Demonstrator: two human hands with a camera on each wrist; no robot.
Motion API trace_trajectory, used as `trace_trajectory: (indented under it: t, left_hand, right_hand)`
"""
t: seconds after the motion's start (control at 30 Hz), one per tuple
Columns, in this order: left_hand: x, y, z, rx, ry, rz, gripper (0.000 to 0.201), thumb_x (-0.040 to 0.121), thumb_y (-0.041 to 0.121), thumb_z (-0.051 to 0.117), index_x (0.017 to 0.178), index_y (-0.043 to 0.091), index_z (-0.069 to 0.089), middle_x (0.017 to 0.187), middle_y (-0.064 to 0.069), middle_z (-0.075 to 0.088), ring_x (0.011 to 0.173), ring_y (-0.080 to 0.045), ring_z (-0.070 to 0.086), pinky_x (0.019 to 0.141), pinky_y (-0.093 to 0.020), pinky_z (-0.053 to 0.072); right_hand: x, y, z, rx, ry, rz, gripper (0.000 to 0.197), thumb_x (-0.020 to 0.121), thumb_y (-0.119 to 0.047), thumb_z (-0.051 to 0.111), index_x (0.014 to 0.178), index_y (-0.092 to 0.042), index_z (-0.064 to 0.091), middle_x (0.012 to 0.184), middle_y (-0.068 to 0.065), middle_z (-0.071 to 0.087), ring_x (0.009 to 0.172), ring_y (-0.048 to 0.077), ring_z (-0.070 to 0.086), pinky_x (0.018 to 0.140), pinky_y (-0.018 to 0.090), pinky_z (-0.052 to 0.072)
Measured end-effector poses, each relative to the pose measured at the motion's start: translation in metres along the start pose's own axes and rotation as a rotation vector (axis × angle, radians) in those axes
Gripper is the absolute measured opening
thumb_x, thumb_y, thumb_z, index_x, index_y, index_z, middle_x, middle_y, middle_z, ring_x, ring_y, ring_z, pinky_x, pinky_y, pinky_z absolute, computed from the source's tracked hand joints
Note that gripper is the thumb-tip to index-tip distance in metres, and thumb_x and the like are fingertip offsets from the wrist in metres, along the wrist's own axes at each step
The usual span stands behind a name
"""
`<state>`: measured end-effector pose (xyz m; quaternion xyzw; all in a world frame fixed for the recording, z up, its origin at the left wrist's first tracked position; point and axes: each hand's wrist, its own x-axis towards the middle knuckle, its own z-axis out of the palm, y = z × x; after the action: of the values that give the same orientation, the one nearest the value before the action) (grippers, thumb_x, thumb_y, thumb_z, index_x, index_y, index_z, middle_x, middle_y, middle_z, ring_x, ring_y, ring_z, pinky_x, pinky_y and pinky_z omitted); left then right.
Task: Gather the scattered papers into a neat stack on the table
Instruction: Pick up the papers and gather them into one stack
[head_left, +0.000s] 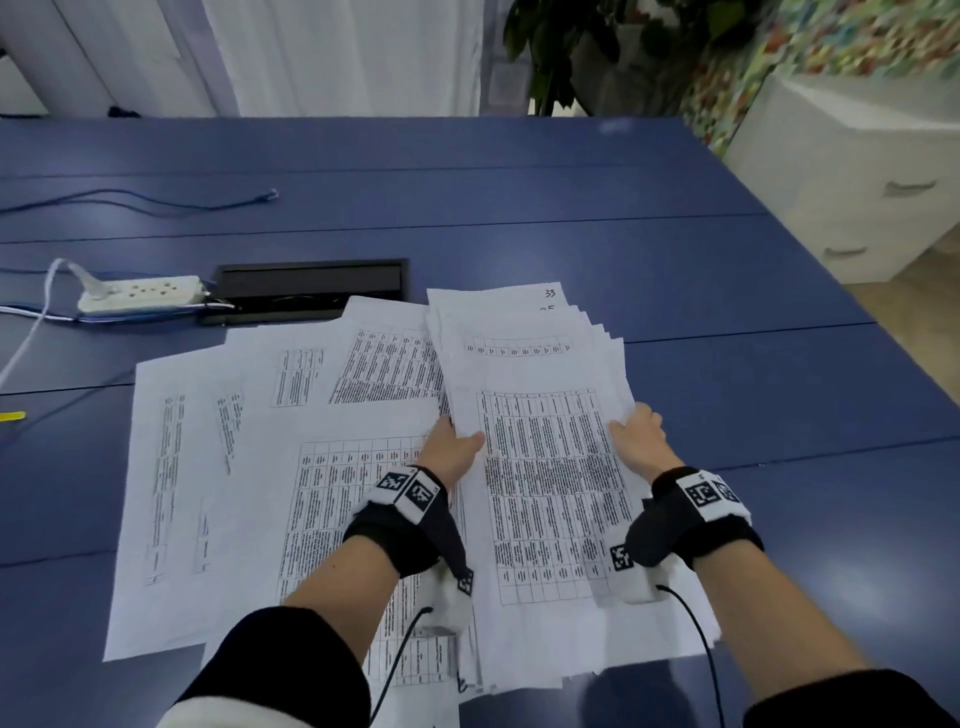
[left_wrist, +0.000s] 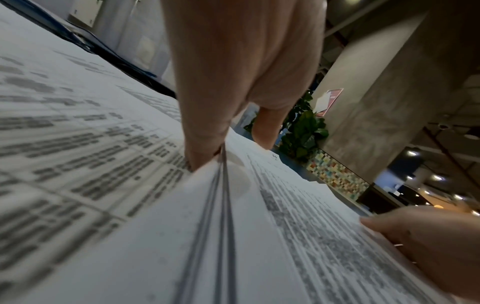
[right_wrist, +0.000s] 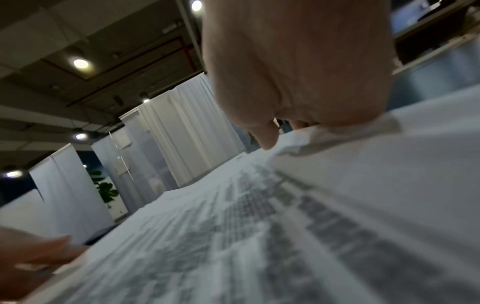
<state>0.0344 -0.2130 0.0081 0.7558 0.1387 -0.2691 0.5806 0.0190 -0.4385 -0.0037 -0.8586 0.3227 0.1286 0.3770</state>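
A fanned bundle of printed sheets (head_left: 545, 415) lies at the centre right of the blue table (head_left: 675, 249). My left hand (head_left: 449, 447) grips the bundle's left edge, thumb on top. My right hand (head_left: 641, 434) grips its right edge. The left wrist view shows the left hand (left_wrist: 207, 148) with fingers under the bundle's edge (left_wrist: 223, 205). The right wrist view shows the right hand (right_wrist: 285, 115) curled round the paper edge (right_wrist: 337, 185). More loose sheets (head_left: 218, 467) lie spread out to the left, overlapping each other.
A white power strip (head_left: 140, 293) with cables sits at the left, beside a black cable hatch (head_left: 311, 288) just behind the papers. A thin blue cable (head_left: 156, 200) runs across the far left. A white drawer cabinet (head_left: 857, 182) stands beyond the table's right edge.
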Motion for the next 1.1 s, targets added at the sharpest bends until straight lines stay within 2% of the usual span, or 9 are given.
trace_trajectory:
  t: [0.1,0.2,0.37,0.53,0.73,0.83,0.93,1.03,1.1]
  left_hand:
    - [0.0,0.002,0.006,0.03,0.018,0.009,0.05,0.092,0.016,0.055,0.132,-0.008,0.037,0.127,-0.005,0.047,0.12,-0.022,0.045,0.105,-0.039,0.035]
    - [-0.004,0.004,0.006,0.011,-0.013,0.072,0.043,0.089,0.011,0.059,0.129,-0.003,0.047,0.126,-0.01,0.056,0.124,-0.027,0.049,0.098,-0.033,0.038]
    - [-0.009,0.008,-0.01,-0.085,-0.041,0.172,0.053,0.082,0.004,0.066,0.129,0.005,0.043,0.125,-0.007,0.058,0.116,-0.025,0.056,0.103,-0.041,0.042]
    - [-0.016,-0.004,-0.074,-0.065,0.012,0.199,0.052,0.078,0.006,0.071,0.127,0.004,0.052,0.121,-0.01,0.064,0.108,-0.024,0.062,0.096,-0.037,0.046]
    - [-0.032,-0.046,-0.152,0.023,0.207,0.087,0.048,0.079,0.014,0.072,0.122,0.001,0.055,0.119,-0.009,0.061,0.11,-0.026,0.058,0.099,-0.037,0.041]
    - [-0.038,-0.069,-0.174,0.236,0.338,-0.04,0.073,0.072,0.031,0.077,0.131,0.0,0.048,0.137,-0.018,0.05,0.124,-0.035,0.048,0.107,-0.049,0.037]
    - [-0.053,-0.084,-0.189,0.485,0.438,-0.203,0.071,0.079,0.033,0.07,0.138,0.007,0.04,0.146,-0.023,0.024,0.133,-0.042,0.025,0.112,-0.049,0.025]
    - [-0.059,-0.092,-0.198,0.412,0.371,-0.201,0.078,0.081,0.03,0.069,0.144,0.006,0.029,0.149,-0.02,0.013,0.135,-0.04,0.023,0.112,-0.046,0.023]
    - [-0.055,-0.094,-0.199,0.308,0.29,-0.186,0.08,0.082,0.028,0.068,0.145,0.005,0.024,0.151,-0.019,0.014,0.136,-0.038,0.028,0.114,-0.044,0.024]
  right_hand:
    - [0.006,0.005,-0.001,0.142,0.003,-0.024,0.032,0.091,-0.001,0.037,0.122,0.004,0.04,0.11,0.017,0.049,0.095,0.029,0.051,0.074,0.034,0.045]
    - [0.003,0.007,-0.005,0.228,0.029,-0.065,0.018,0.089,0.008,0.04,0.091,-0.001,0.055,0.092,0.012,0.055,0.079,0.023,0.052,0.056,0.025,0.039]
    - [-0.005,-0.005,-0.013,0.322,0.053,-0.104,0.033,0.089,0.003,0.046,0.122,0.001,0.051,0.111,0.01,0.058,0.099,0.024,0.057,0.077,0.029,0.044]
    - [-0.026,-0.038,0.008,0.28,-0.054,-0.193,0.029,0.09,-0.005,0.049,0.118,-0.001,0.051,0.107,0.011,0.061,0.082,0.023,0.059,0.063,0.028,0.046]
    - [-0.068,-0.08,0.08,0.241,-0.21,-0.221,0.035,0.092,-0.002,0.048,0.127,-0.001,0.044,0.122,0.01,0.055,0.111,0.027,0.055,0.099,0.037,0.044]
    - [-0.084,-0.089,0.115,0.131,-0.231,-0.229,0.032,0.091,-0.001,0.049,0.123,0.001,0.048,0.122,0.016,0.058,0.112,0.031,0.056,0.096,0.037,0.047]
    - [-0.092,-0.087,0.142,-0.141,-0.181,-0.222,0.027,0.086,-0.01,0.054,0.111,-0.001,0.06,0.122,0.018,0.057,0.111,0.032,0.055,0.095,0.039,0.049]
    - [-0.1,-0.089,0.153,-0.259,-0.138,-0.129,0.034,0.087,-0.017,0.053,0.117,-0.002,0.054,0.137,0.019,0.03,0.127,0.036,0.033,0.107,0.043,0.035]
    - [-0.102,-0.092,0.157,-0.144,-0.156,-0.086,0.04,0.086,-0.013,0.054,0.123,0.001,0.045,0.136,0.019,0.026,0.125,0.035,0.035,0.101,0.037,0.037]
